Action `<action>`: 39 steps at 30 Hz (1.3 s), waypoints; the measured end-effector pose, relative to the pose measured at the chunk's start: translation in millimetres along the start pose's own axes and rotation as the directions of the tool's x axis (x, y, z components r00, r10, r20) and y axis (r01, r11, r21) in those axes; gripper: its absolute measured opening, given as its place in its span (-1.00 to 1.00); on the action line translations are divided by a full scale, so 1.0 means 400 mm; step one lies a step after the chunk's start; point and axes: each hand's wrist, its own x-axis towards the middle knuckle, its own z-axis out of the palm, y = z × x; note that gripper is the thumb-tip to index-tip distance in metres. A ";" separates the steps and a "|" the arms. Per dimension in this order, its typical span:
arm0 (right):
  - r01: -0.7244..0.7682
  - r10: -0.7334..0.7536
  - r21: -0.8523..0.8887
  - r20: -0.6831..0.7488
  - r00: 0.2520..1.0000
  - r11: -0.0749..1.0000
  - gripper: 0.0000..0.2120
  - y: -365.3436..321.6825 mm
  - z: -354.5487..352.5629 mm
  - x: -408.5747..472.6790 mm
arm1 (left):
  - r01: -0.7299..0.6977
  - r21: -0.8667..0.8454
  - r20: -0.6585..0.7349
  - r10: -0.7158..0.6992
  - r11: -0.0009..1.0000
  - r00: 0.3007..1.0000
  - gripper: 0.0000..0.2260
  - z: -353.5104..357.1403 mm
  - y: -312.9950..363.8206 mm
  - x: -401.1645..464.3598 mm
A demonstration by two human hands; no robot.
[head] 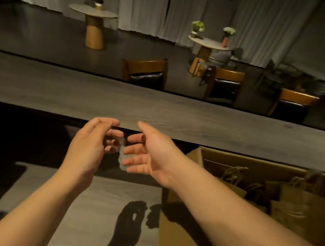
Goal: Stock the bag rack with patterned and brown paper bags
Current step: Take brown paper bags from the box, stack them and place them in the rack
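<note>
My left hand [93, 145] and my right hand [147, 152] are held out side by side in front of me, just below the near edge of a long grey wooden counter [159, 111]. Both hands hold nothing; the left fingers are curled loosely, the right fingers spread. An open cardboard box [182, 224] stands at my right, under my right forearm. Several brown paper bags [298, 209] with twisted cord handles stand inside it. No bag rack or patterned bag shows in view.
A lower grey surface [87, 200] lies beneath my arms, with dark space to its left. Beyond the counter stand wooden chairs [146, 72], two round tables [94, 24] with flower vases, and white curtains along the back wall.
</note>
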 end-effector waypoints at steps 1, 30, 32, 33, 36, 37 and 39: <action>0.031 -0.032 -0.039 -0.017 0.999 0.999 -0.51 -0.002 -0.060 -0.031 | -0.005 0.007 0.056 0.004 1.000 0.998 -0.79 0.052 -0.002 -0.013; -0.036 -0.060 -0.506 -0.171 0.984 0.862 -0.39 0.354 -0.872 0.003 | -0.060 0.377 0.286 -0.055 0.924 0.957 -0.84 0.679 -0.145 -0.122; -0.004 -0.058 -0.405 -0.141 0.988 0.914 -0.38 0.373 -0.881 -0.002 | -0.051 0.384 0.276 -0.062 0.922 0.959 -0.85 0.687 -0.149 -0.114; 0.007 -0.063 -0.383 -0.134 0.989 0.924 -0.37 0.378 -0.879 -0.001 | -0.048 0.383 0.274 -0.064 0.923 0.959 -0.85 0.687 -0.150 -0.112; -0.037 -0.019 -0.439 -0.123 0.992 0.898 -0.20 0.375 -0.859 0.002 | -0.049 0.380 0.283 -0.066 0.924 0.957 -0.86 0.683 -0.155 -0.109; -0.054 -0.006 -0.498 -0.118 0.993 0.865 -0.16 0.375 -0.845 0.007 | -0.053 0.383 0.287 -0.064 0.922 0.956 -0.87 0.681 -0.156 -0.108; -0.096 -0.008 -0.658 -0.153 0.988 0.747 -0.24 0.378 -0.808 0.025 | -0.066 0.390 0.289 -0.055 0.918 0.956 -0.88 0.679 -0.160 -0.105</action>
